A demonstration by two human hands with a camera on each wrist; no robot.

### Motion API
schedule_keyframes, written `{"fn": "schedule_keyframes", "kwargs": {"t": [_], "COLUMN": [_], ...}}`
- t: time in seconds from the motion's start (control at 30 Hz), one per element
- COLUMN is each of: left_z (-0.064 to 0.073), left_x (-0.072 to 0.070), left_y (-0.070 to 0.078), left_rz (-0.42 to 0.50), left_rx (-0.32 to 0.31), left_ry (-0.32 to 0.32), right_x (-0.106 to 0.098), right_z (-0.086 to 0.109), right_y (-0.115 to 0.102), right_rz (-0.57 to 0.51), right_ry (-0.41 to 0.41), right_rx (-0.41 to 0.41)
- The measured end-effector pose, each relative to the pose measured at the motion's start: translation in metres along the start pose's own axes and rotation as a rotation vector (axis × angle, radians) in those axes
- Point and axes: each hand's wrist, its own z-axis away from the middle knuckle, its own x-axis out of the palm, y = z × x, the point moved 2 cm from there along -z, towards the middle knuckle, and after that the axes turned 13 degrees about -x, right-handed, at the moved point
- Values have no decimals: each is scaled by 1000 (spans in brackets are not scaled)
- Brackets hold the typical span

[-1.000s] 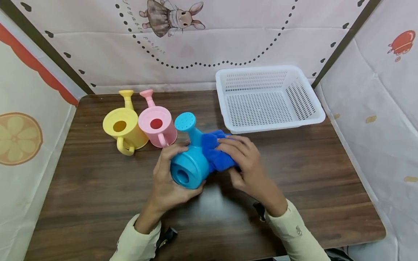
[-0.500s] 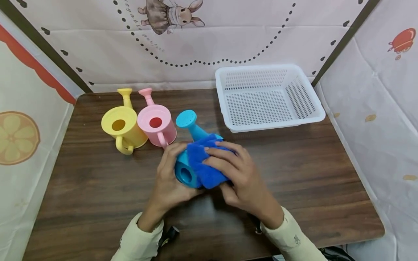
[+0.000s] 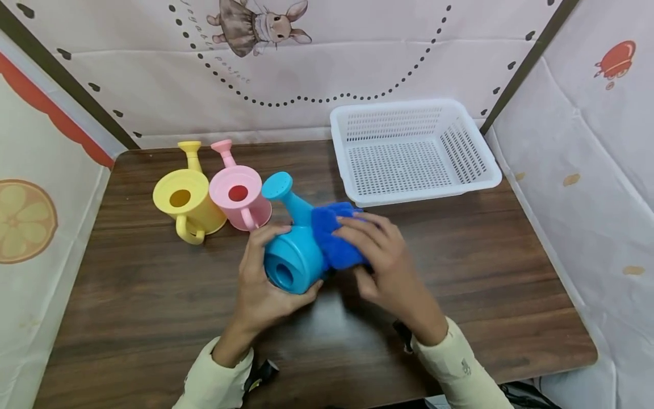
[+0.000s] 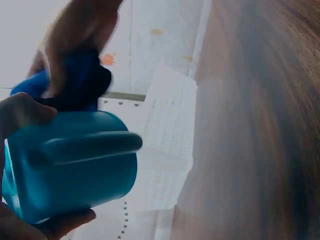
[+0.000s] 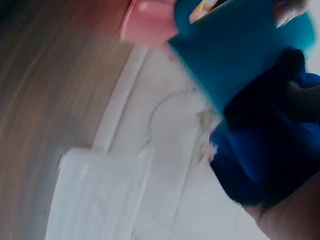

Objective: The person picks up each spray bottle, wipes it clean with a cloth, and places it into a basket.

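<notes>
My left hand (image 3: 263, 287) grips a light blue watering can (image 3: 293, 255) round its body, tilted so the opening in its top faces me and its spout points away to the left. In the left wrist view the can's handle (image 4: 95, 148) shows along its side. With bent fingers my right hand (image 3: 390, 264) holds a dark blue cloth (image 3: 334, 236) against the can's right side. The right wrist view shows the cloth (image 5: 260, 145) bunched in that hand, touching the can (image 5: 240, 50).
A yellow watering can (image 3: 191, 196) and a pink watering can (image 3: 242, 196) stand side by side at the back left of the brown wooden table (image 3: 153, 318). A white perforated plastic basket (image 3: 414, 196) sits at the back right. Printed fabric walls enclose the table.
The right hand wiped the cloth leftward over the can's body toward its opening, then drew back right to its side. The left hand keeps its grip on the can.
</notes>
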Motion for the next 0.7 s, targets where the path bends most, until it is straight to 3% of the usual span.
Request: {"fn": "schedule_keyframes", "kwargs": {"t": [0.13, 0.27, 0.37, 0.47, 0.57, 0.7], "left_z": [1, 1, -2, -5, -9, -11], "left_x": [3, 5, 6, 7, 5, 2], "left_y": [-4, -2, 0, 1, 3, 2], "left_rz": [56, 98, 166, 220, 191, 173], "left_rx": [-43, -136, -236, -290, -290, -295], "left_ry": [-10, -2, -53, -142, -201, -178], "right_x": [3, 1, -1, -2, -4, -2], "right_z": [5, 9, 12, 11, 10, 11], "right_y": [-6, -1, -4, -4, 4, -1], "right_rz": [26, 67, 87, 60, 25, 23], "right_ry": [-24, 20, 1, -2, 19, 4], "right_rx": [-56, 1, -4, -20, 9, -20]}}
